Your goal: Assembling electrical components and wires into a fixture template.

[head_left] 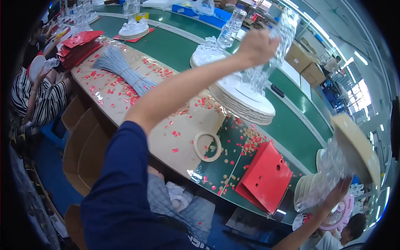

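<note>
My left hand (259, 48) is raised over the green belt, its fingers closed on a clear, crinkled plastic column (284, 35). That column rises from a thick round white base (241, 98) with layered edges, tilted above the belt. My right hand (341, 191), at the lower right, grips a second clear plastic piece (327, 175). Its broad round base (356, 146) is tipped on its side, up and away from the hand; motion blurs it. Another clear column on a white base (208, 54) stands beyond my left forearm.
A folded red sheet with holes (268, 177), a tape ring (207, 146) and scattered red scraps lie on the bench. A bundle of grey ties (123, 71) rests further left, near stacked red sheets (79, 46). Blue bins (202, 14) stand behind the belt. A person in stripes sits left.
</note>
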Action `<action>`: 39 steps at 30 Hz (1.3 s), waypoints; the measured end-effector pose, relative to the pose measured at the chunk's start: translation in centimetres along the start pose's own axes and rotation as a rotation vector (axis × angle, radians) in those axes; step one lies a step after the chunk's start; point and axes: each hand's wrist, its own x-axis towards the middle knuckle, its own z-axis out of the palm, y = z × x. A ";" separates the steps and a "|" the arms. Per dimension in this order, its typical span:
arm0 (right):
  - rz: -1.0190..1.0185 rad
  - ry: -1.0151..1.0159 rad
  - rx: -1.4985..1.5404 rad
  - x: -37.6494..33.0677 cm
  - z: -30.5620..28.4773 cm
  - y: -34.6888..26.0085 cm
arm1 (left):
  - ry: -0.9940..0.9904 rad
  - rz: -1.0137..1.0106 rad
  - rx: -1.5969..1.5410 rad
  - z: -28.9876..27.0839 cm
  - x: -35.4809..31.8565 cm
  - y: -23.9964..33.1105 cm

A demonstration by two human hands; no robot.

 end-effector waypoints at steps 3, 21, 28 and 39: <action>-0.061 -0.176 0.144 5.2 7.9 -4.8 | -0.029 0.094 0.134 -9.8 0.1 1.6; -1.043 -0.709 -1.260 5.8 45.4 -11.9 | 0.048 -0.161 0.377 -48.1 -19.8 9.3; -1.006 -0.741 -0.791 -2.0 41.0 -22.1 | 0.721 -0.213 0.040 -45.7 -23.9 13.9; 0.078 -1.198 1.708 -30.8 15.4 -39.8 | 0.989 -0.021 0.091 -44.5 -26.3 16.9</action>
